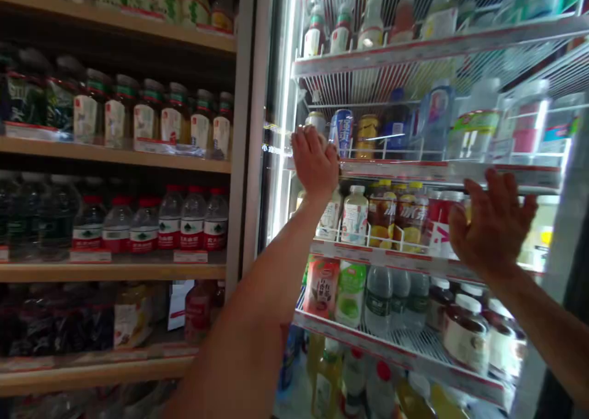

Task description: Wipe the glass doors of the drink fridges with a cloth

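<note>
The left hand (317, 164) and right hand (494, 222) are well apart before a lit drinks fridge (414, 52); the left, whose grip I cannot tell, partly hides a silver-topped can (315, 120) beside a blue-and-white can (342, 134), second visible shelf down; the right, fingers spread, is near pink-and-white-labelled bottles (440, 222) one shelf lower.

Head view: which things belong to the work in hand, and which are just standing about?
In hand:
- left hand, near blue-and-white can
- right hand, fingers spread, before shelf rail

Standing about:
- red-capped bottles
- white-capped brown bottles
</note>
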The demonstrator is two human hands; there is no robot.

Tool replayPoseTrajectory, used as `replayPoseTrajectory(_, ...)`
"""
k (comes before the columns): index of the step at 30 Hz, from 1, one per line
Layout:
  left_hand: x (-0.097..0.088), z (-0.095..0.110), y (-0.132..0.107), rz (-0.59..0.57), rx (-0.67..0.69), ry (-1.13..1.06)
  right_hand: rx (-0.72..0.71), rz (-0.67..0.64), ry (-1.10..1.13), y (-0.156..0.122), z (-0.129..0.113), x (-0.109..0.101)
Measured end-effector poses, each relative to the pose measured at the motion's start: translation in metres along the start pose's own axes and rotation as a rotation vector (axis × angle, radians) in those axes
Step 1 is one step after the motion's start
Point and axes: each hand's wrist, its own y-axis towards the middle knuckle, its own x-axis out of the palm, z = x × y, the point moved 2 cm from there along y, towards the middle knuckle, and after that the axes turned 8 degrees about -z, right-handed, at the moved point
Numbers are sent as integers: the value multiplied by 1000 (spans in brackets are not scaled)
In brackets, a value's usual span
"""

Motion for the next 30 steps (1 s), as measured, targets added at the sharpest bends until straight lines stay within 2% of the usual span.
replayPoseTrajectory(1, 0, 5, -3, -23, 10, 33, -5, 9, 2, 0, 0, -1)
replayPoseTrajectory(2, 2, 13, -9, -84, 115, 67, -7, 12, 5, -1, -1, -1)
replayPoseTrajectory(4, 5, 31, -23, -244, 485, 100, -1, 8, 21, -2, -1, -3)
replayPoseTrajectory(5, 5, 34, -27, -301, 615, 98, 1, 3, 30, -2, -2, -4)
replayPoseTrajectory(6, 3, 32, -27, -325, 647, 89, 6, 2, 37, -2, -2, -5)
replayPoseTrajectory(7, 0, 24, -23, -313, 573, 75, 11, 1, 42, -2, -2, -5)
replayPoseTrajectory(10, -7, -6, -6, -151, 87, 36, 18, 7, 37, -1, -2, -4)
replayPoseTrajectory(11, -6, -11, -4, -108, -2, 24, 14, 8, 29, -1, -2, -2)
replayPoseTrajectory(12, -5, -11, -6, -91, -7, 13, 6, 13, 19, -1, -1, -1)
replayPoseTrajectory(13, -2, -8, -9, -108, 76, 2, -4, 21, 6, -1, -1, 0)
replayPoseTrajectory(16, 4, 0, -23, -248, 565, -20, -34, 43, -26, -2, -2, 0)
replayPoseTrajectory(17, 3, -5, -23, -253, 651, -25, -39, 45, -33, -3, -2, 0)
replayPoseTrajectory(18, 0, -14, -18, -192, 595, -28, -40, 42, -41, -3, -4, 0)
replayPoseTrajectory(20, -6, -37, -3, 42, 246, -52, -26, 19, -60, -4, -6, -1)
replayPoseTrajectory(21, -7, -45, 2, 114, 112, -60, -15, 5, -69, -4, -8, 0)
replayPoseTrajectory(22, -7, -47, 5, 139, 73, -63, -6, -7, -75, -4, -9, 0)
replayPoseTrajectory(23, -5, -44, 6, 139, 90, -65, -1, -8, -79, -4, -10, -1)
replayPoseTrajectory(24, -3, -37, 3, 106, 176, -66, 0, -10, -79, -4, -11, -1)
replayPoseTrajectory(27, 2, -15, -11, -104, 623, -54, -8, -11, -72, -4, -11, -2)
replayPoseTrajectory(28, 1, -13, -12, -151, 707, -45, -9, -11, -70, -4, -11, -2)
replayPoseTrajectory(29, -2, -15, -9, -148, 696, -41, -9, -10, -69, -3, -12, -3)
replayPoseTrajectory(30, -6, -20, -3, -98, 602, -43, -7, -10, -71, -3, -12, -3)
